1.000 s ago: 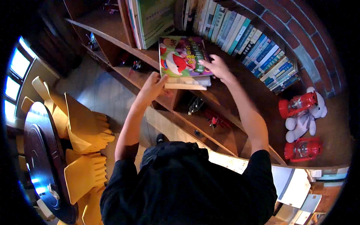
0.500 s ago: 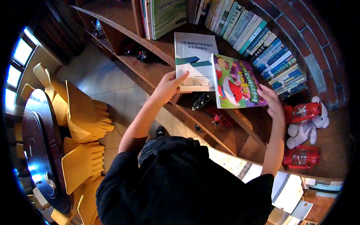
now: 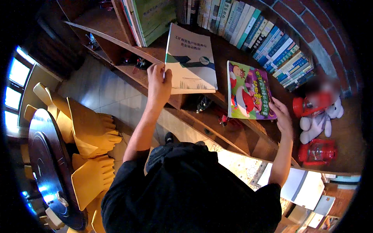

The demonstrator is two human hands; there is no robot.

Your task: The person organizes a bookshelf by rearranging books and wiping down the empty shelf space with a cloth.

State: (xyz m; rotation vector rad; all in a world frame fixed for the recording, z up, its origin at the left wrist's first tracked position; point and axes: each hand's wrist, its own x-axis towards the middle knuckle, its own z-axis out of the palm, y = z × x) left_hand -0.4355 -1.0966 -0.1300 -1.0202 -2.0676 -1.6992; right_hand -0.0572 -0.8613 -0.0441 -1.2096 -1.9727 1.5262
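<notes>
My left hand (image 3: 160, 80) is closed on the left edge of a pale grey-and-cream paperback book (image 3: 190, 62) with dark green shapes on its cover. The book is tilted, its left edge raised. To the right, my right hand (image 3: 283, 115) grips the right edge of a colourful children's picture book (image 3: 248, 91), green and purple with a red-and-white cartoon figure. Both books are over the wooden shelf, with a gap between them. Whether the picture book rests on the wood, I cannot tell.
Behind, a row of upright books (image 3: 248, 31) curves along a brick wall (image 3: 311, 23). Green-covered books (image 3: 153, 19) stand at the back left. A white plush toy (image 3: 314, 126) and red lanterns (image 3: 318, 152) sit on the right. A dark round table (image 3: 50, 167) and yellow-covered chairs (image 3: 91, 126) are at left.
The two books have moved apart. My left hand has shifted left with the paperback, now gripping its left edge instead of its lower edge. The picture book has moved slightly right and nearer.
</notes>
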